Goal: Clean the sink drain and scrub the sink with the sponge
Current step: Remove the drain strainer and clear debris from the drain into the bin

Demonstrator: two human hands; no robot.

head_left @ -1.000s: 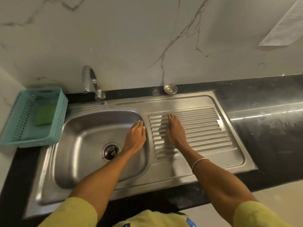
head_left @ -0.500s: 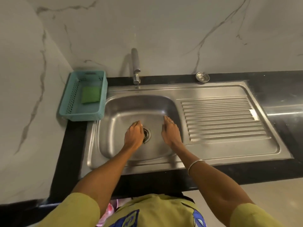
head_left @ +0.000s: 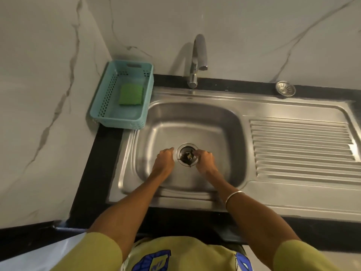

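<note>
Pinched between the fingertips of the right hand [head_left: 205, 159] is what appears to be a scrap of debris at the right edge of the sink drain [head_left: 187, 154], though the blur leaves the exact hold uncertain. The left hand [head_left: 165, 158] is seen just left of the drain with fingers curled; whether anything is held there cannot be told. The drain sits at the bottom of the sink [head_left: 224, 122], its opening uncovered, with dark debris visible inside.

A second ago both hands were laid flat near the ribbed drainboard [head_left: 300, 145]; they have since been brought down to either side of the drain, which suggests that the first part of the task, clearing the drain, is only now being started.

The sponge [head_left: 131, 94], green, is left untouched in the teal basket [head_left: 101, 102] on the counter at the sink's left rim, well apart from both hands, so scrubbing is judged still to come. A round metal strainer [head_left: 285, 88] lies on the counter behind the drainboard. The tap [head_left: 197, 61] is turned over the basin's back edge with no water seen running. Nothing is seen blocking the reach to the basket.
</note>
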